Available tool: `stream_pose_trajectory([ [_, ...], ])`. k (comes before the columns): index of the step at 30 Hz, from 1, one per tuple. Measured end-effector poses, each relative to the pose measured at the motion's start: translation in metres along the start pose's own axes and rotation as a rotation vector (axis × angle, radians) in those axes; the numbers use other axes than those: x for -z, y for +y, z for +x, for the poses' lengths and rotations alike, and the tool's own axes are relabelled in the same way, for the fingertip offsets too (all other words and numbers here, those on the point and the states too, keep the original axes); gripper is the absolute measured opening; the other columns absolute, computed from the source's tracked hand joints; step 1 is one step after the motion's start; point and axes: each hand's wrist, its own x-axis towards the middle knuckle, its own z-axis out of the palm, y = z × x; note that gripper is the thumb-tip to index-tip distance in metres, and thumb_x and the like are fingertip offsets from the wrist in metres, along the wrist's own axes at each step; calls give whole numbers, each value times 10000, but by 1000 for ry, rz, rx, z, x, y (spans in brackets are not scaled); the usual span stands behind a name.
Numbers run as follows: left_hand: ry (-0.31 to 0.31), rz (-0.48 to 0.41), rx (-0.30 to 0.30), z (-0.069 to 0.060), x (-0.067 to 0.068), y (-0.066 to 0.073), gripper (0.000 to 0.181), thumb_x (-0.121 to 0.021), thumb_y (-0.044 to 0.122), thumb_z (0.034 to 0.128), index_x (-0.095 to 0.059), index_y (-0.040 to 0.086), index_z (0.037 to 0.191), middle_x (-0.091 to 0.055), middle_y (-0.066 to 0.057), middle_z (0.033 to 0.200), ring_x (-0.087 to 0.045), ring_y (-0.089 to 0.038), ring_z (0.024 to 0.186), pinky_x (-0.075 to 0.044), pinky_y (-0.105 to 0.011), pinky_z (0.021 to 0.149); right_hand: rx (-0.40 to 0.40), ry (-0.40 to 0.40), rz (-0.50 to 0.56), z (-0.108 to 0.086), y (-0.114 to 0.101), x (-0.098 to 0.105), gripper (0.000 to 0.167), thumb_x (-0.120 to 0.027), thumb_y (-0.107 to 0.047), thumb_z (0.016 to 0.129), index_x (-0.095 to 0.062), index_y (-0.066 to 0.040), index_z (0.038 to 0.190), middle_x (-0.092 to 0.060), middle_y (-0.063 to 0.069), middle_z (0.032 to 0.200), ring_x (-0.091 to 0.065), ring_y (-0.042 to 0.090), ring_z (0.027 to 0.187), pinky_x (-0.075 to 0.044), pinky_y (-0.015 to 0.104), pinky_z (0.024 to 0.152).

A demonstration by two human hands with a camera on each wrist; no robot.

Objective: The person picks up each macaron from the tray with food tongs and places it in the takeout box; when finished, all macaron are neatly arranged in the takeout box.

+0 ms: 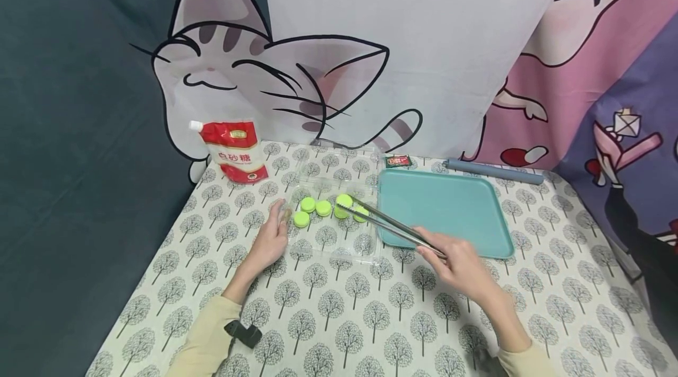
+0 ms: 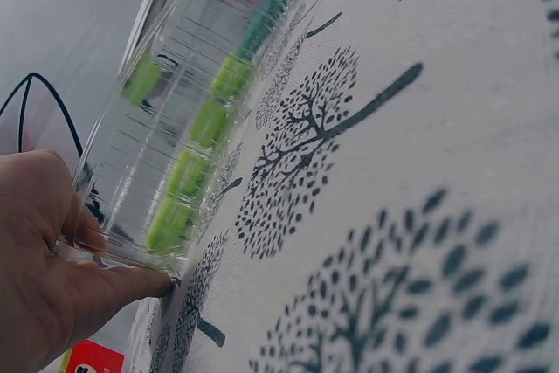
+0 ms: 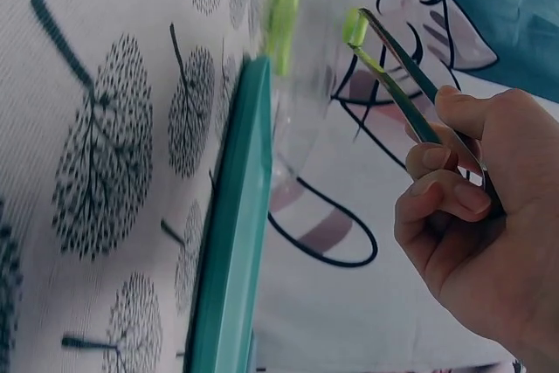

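My left hand (image 1: 269,240) grips the left wall of a clear plastic box (image 1: 328,247), thumb low on the outside in the left wrist view. Inside, several light green macarons (image 1: 301,219) lie on the bottom. My right hand (image 1: 458,262) holds metal tongs (image 1: 394,227) whose tips reach over the box from the right. Between those tips a green macaron (image 3: 354,28) is pinched, raised above the others, as the right wrist view shows. The box's transparent lid (image 1: 339,162) stands open at the back.
Right of the box lies a teal tray (image 1: 450,206). Behind it are a grey-blue rod (image 1: 492,171) and a small red-and-green packet (image 1: 398,161). A red-and-white sugar pouch (image 1: 235,152) stands at the back left. A tree-patterned cloth (image 1: 344,318) covers the table.
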Motion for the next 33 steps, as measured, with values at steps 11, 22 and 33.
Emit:
stream_pose_trajectory([
  [11, 5, 3, -2, -1, -1, 1, 618, -352, 13, 1035, -119, 15, 1607, -358, -298, 1574, -377, -455, 1451, -257, -548, 1243, -8, -147, 17, 16, -7, -18, 424, -685, -161, 957, -634, -23, 1355, -768, 168, 1096, -217, -112, 468, -383, 144, 434],
  [22, 3, -9, 11, -1, -1, 0, 620, -351, 13, 1037, -116, 31, 1611, -349, -287, 1586, -357, -449, 1465, -236, -543, 1253, 6, -217, -3, 28, -9, -29, 436, -676, -205, 973, -625, -34, 1371, -769, 144, 1032, -204, -95, 463, -353, 139, 444],
  [33, 10, 2, 0, -1, -1, 0, 618, -361, 23, 1038, -122, 26, 1609, -354, -294, 1580, -378, -449, 1453, -248, -545, 1249, 17, -196, 38, 29, -7, -32, 461, -695, -191, 957, -614, -49, 1388, -725, 42, 846, -262, -92, 479, -363, 137, 432],
])
